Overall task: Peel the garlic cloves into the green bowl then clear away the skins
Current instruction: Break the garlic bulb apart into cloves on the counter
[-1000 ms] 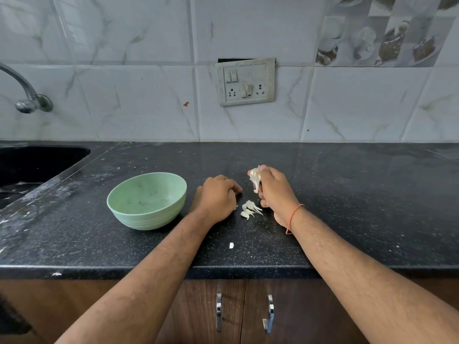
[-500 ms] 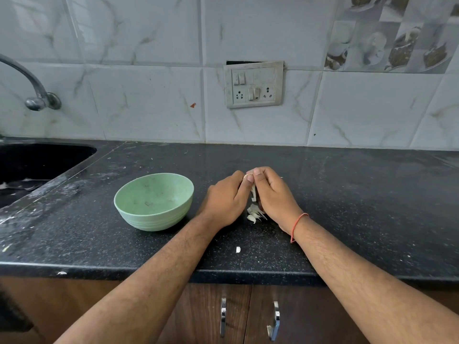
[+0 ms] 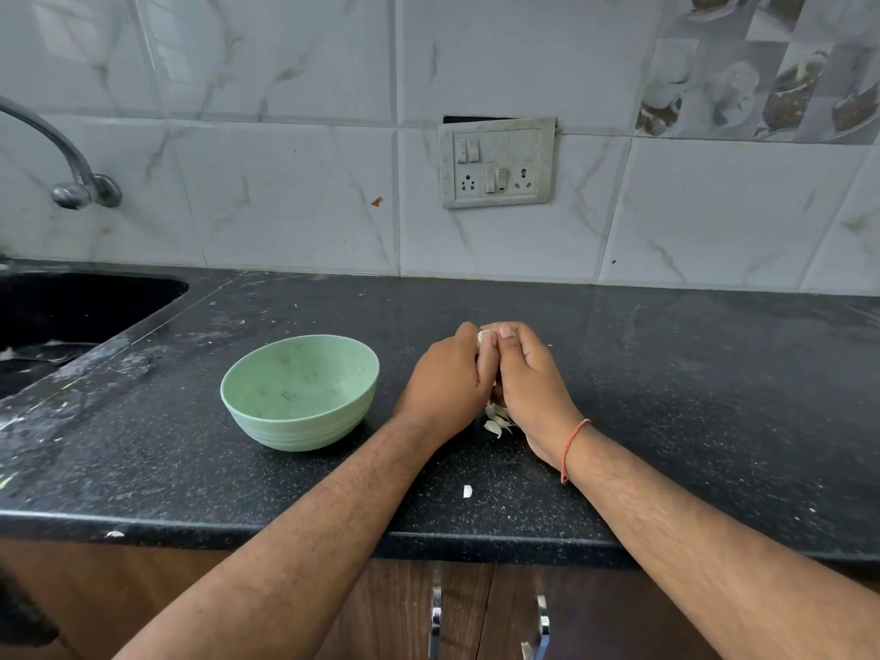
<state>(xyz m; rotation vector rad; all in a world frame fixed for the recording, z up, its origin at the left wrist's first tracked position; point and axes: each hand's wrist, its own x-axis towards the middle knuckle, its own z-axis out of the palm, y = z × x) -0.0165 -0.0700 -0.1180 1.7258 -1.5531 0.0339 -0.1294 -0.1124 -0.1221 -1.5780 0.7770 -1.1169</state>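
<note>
The green bowl (image 3: 300,390) stands on the black counter (image 3: 666,397), left of my hands, and looks empty. My left hand (image 3: 445,381) and my right hand (image 3: 531,381) press together just right of the bowl. Both pinch one pale garlic clove (image 3: 483,336) at their fingertips; most of it is hidden. A small heap of garlic cloves and skins (image 3: 496,420) lies on the counter under my right palm. One loose white skin scrap (image 3: 467,491) lies nearer the front edge.
A dark sink (image 3: 71,316) is sunk into the counter at the far left, with a metal tap (image 3: 71,178) above it. A switch and socket plate (image 3: 497,162) hangs on the tiled wall. Cabinet doors with metal handles (image 3: 435,621) are below the counter edge.
A second ago my left hand rested as a fist on the counter while the right held the clove alone. The left hand came over and now both pinch the clove.
</note>
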